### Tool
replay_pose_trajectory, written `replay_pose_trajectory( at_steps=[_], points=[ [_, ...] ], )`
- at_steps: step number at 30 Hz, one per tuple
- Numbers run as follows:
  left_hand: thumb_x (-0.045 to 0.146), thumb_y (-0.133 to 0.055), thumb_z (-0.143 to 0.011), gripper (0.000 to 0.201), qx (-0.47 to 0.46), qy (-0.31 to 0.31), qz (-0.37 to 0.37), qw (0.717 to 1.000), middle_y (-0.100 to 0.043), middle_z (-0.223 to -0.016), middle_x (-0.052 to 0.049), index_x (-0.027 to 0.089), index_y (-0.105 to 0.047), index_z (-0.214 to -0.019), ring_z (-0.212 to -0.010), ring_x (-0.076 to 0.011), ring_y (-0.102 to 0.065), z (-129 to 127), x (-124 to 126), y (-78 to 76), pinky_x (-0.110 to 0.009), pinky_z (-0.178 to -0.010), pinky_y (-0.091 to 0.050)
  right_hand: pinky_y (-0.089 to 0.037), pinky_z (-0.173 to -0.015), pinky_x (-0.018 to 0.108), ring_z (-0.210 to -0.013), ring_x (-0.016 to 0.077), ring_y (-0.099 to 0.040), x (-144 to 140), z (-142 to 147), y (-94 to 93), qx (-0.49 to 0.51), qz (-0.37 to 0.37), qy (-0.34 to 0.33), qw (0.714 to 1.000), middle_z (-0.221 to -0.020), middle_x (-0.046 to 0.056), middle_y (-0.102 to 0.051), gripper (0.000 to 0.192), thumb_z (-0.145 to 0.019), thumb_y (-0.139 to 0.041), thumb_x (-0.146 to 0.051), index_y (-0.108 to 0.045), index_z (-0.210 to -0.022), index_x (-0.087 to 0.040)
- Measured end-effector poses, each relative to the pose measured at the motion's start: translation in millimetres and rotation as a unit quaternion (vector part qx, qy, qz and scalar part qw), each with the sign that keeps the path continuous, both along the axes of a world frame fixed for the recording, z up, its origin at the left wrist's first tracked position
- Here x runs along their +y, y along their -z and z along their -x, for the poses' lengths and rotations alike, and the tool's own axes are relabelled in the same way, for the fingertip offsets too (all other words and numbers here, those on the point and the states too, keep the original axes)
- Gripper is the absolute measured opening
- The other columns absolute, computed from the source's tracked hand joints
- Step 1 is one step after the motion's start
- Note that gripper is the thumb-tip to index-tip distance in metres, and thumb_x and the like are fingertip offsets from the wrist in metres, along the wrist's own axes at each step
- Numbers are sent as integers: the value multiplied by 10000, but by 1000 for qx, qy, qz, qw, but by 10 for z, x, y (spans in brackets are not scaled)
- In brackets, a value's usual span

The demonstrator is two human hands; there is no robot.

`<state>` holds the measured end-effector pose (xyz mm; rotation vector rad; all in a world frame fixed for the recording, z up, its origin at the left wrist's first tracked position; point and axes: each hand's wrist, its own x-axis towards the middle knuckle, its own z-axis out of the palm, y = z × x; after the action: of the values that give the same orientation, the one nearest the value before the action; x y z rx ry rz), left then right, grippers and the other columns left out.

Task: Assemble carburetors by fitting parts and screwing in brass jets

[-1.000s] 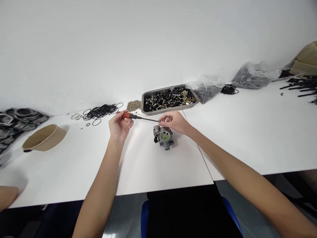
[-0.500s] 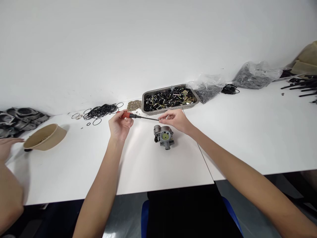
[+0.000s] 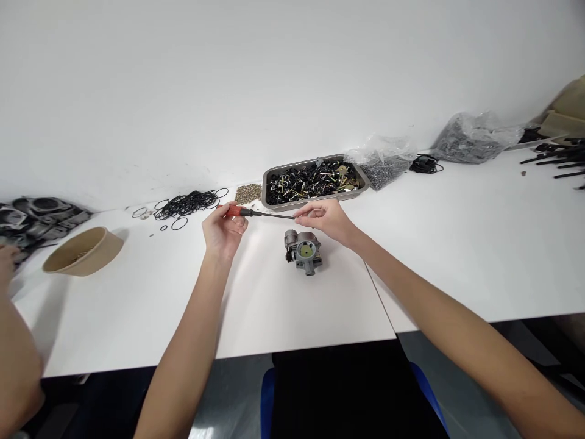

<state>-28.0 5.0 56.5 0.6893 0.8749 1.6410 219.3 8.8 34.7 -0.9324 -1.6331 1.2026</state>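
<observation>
Held nearly level over the table is a screwdriver (image 3: pixel 256 213) with a red handle and a thin dark shaft. Its handle is in the closed fingers of my left hand (image 3: pixel 223 230). At the shaft's tip, my right hand (image 3: pixel 322 217) pinches thumb and fingers together; whatever small thing is between them is too small to make out. Just below the tip stands a grey metal carburetor (image 3: pixel 305 251), its round greenish face turned toward me and a black part on its left side. Neither hand touches it.
Behind my hands lies a metal tray (image 3: pixel 315 202) of mixed small parts. Left of it are brass pieces (image 3: pixel 248 194), black O-rings (image 3: pixel 185 205) and a tan bowl (image 3: pixel 107 250). Plastic bags (image 3: pixel 386 167) lie right. A co-worker's arm (image 3: pixel 18 360) reaches in at far left.
The co-worker's hand has moved away from the bowl's rim toward the metal parts behind it. My hands keep almost the same pose, with the screwdriver still level between them.
</observation>
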Motion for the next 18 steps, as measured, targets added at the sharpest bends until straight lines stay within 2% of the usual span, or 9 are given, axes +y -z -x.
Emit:
replay_pose_trajectory(
  at_steps=[9,18],
  points=[
    [129,-576,-715,63,-15,-7,3,1000,-568,-601,-26,121,-623,-675,-445,-87,-490,-24,-6,35,-215,-418,-382,-298,-495,249,-500,73,-376,-1,-18,-8,-9,-2,7,1000,-581,-10,-572,313,-712,-758,-405,-775,-884,-144],
    [124,-538,-776,104,-47,-9,21,999,-607,-635,-48,110,-613,-706,-456,-94,-514,-66,7,70,-224,-443,-417,-356,-486,259,-526,72,-431,46,-22,29,81,33,22,996,-783,62,-705,279,-659,-812,-371,-788,-828,-151]
  ],
)
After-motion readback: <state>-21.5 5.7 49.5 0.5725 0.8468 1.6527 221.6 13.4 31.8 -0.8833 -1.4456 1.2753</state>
